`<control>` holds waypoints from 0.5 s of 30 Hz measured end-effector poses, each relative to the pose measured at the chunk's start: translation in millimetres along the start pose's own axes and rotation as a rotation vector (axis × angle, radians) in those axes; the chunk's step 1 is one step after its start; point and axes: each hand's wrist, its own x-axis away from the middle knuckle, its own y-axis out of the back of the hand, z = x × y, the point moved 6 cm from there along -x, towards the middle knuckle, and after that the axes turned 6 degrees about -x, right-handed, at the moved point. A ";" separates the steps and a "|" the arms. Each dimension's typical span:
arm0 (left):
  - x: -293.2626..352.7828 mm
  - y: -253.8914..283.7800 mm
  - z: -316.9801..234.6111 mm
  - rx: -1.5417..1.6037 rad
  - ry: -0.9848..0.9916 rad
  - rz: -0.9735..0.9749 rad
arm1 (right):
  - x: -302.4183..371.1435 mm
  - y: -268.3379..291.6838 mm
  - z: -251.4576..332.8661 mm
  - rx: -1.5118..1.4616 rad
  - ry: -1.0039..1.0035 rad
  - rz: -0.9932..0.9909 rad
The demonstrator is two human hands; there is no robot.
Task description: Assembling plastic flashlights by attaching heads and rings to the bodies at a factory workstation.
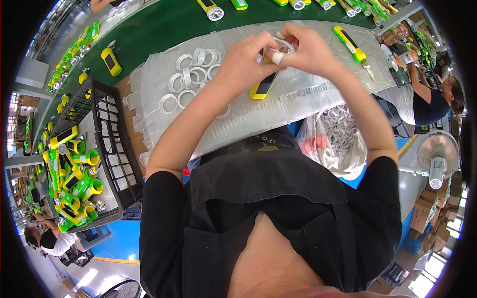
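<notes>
Both my hands meet over the plastic-covered worktop, at the head of a yellow-and-green flashlight. A clear-and-white ring sits at that head, between my fingers. My left hand closes round the head from the left, its fingers curled. From the right, my right hand grips the ring's rim with thumb and fingers; a pale wrap covers part of one digit. The flashlight's body points down toward me, a dark panel on its face. My fingers hide how the ring and the head meet. Several white rings lie loose left of my left hand.
Another flashlight with its inner parts sticking out lies to the right. A black crate of flashlight bodies stands at left. A bag of white rings hangs below the table edge. Finished-looking flashlights rest on the green belt.
</notes>
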 end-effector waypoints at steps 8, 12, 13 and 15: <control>12.8 7.0 24.6 0.389 0.252 0.010 | 62.7 -145.2 -17.7 -0.741 -0.307 -0.384; 11.9 20.7 -3.8 0.894 0.304 -0.013 | 71.4 -154.8 25.2 -1.470 -0.403 0.149; 13.2 30.2 -26.6 1.001 0.127 0.008 | 74.7 -142.7 52.5 -1.638 -0.242 0.498; 18.3 50.3 -61.3 1.009 -0.135 0.056 | 77.8 -120.4 84.5 -1.687 -0.072 0.877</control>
